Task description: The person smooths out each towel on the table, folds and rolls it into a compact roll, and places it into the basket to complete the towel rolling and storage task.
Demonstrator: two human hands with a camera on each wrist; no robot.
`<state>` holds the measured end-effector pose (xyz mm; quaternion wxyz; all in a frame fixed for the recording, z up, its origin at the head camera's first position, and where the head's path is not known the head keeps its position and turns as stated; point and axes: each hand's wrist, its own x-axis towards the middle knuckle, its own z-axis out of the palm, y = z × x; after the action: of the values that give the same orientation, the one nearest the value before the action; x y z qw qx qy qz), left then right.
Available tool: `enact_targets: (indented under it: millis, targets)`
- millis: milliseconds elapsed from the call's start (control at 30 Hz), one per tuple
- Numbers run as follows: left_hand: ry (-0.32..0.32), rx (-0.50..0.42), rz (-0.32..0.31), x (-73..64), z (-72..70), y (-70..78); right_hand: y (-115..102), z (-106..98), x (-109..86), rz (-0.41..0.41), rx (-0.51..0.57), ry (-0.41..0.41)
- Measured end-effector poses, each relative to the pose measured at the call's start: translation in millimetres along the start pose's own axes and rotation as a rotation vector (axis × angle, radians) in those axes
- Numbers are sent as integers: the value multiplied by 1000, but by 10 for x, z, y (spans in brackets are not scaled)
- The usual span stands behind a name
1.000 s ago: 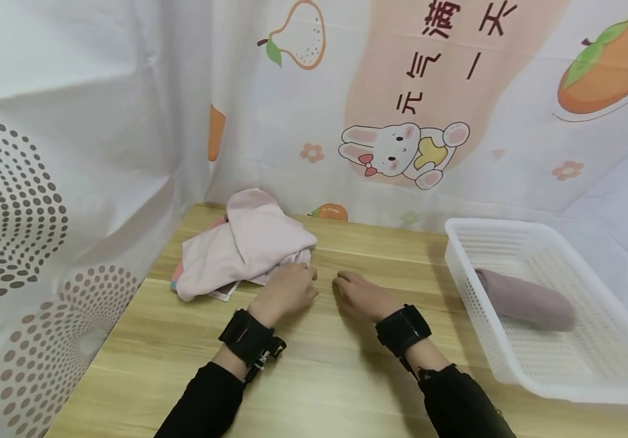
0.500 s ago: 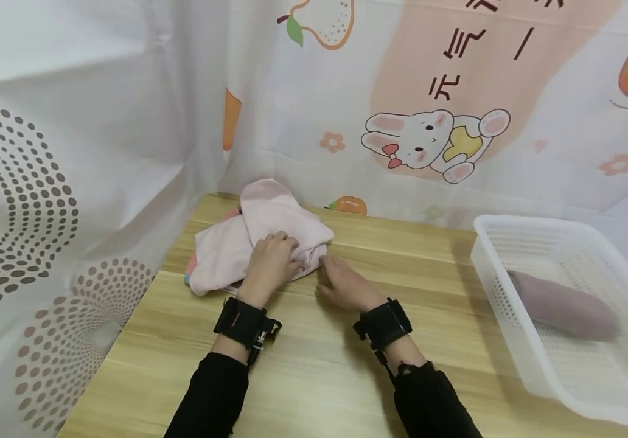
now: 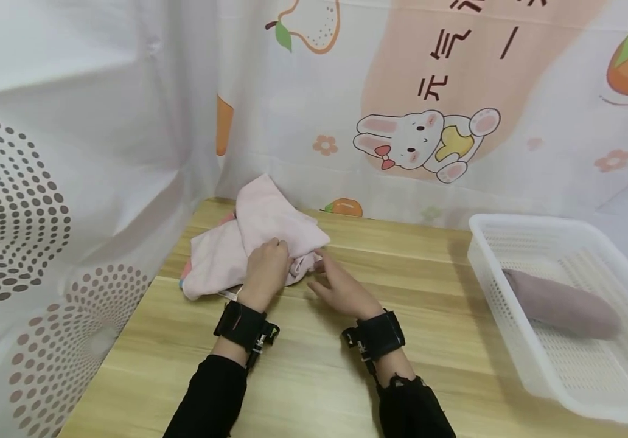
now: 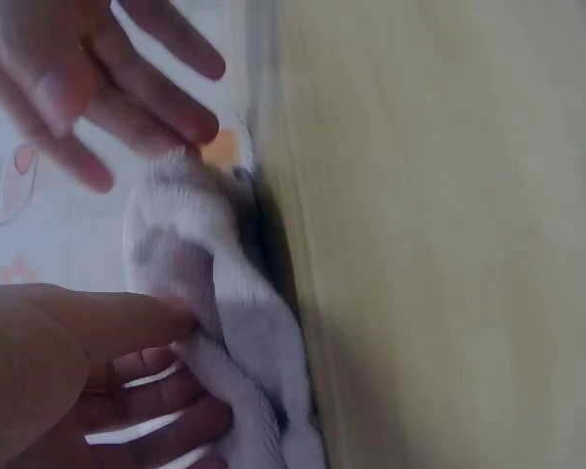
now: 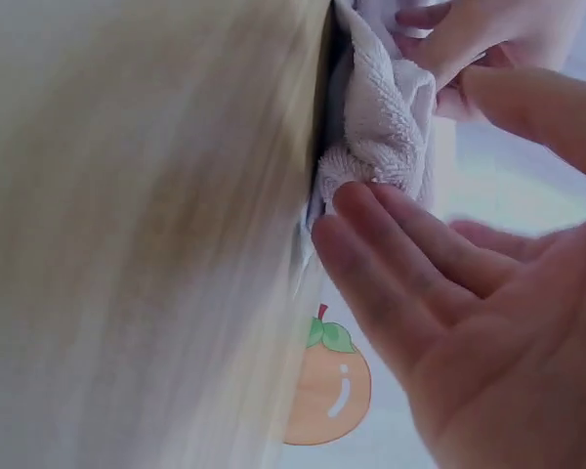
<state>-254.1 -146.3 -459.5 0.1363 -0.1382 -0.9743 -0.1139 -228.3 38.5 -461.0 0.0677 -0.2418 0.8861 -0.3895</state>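
Observation:
A pale pink towel (image 3: 275, 222), loosely folded with terry loops showing at its near edge, lies at the back left of the table. My left hand (image 3: 268, 269) pinches its near edge; in the left wrist view the thumb (image 4: 142, 324) presses into a fold and the fingers curl behind. My right hand (image 3: 342, 286) is held at the towel's right end, thumb spread away. The right wrist view shows its nearly straight fingers (image 5: 391, 254) with tips right at the terry edge (image 5: 386, 137). A coral-coloured cloth edge (image 3: 186, 267) peeks out under the towel's left side.
On the right stands a white perforated plastic basket (image 3: 502, 337) with a rolled mauve cloth (image 3: 563, 304) inside. A printed white curtain (image 3: 286, 121) hangs behind the wood-grain table (image 3: 303, 377), and another dotted one (image 3: 100, 152) closes off the left side.
Both hands have moved forward to the towel's near edge. The left hand has closed on it, and the towel's back corner now stands up more pointed. The view has shifted slightly.

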Motion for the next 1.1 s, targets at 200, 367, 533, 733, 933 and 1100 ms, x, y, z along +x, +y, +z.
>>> enact_targets:
  millis: [200, 367, 533, 733, 933, 1100]
  targets:
    - [-49, -254, -93, -19, -339, 29, -79, 42, 80, 25, -3, 42]
    - [66, -812, -151, -17, -681, 120, -25, -45, 72, 51, -62, 115]
    - [105, -1499, -79, 1, -889, 217, 57, -207, 48, -18, -42, 204]
    - [165, -1760, -47, -55, -1013, 229, 77, -336, 9, -28, 57, 187]
    - [246, -1620, -41, -46, -1016, 178, 122, -481, -110, -14, 27, 245]
    - [360, -1455, -90, -6, -1002, 153, 208, -653, -233, -54, -12, 289]
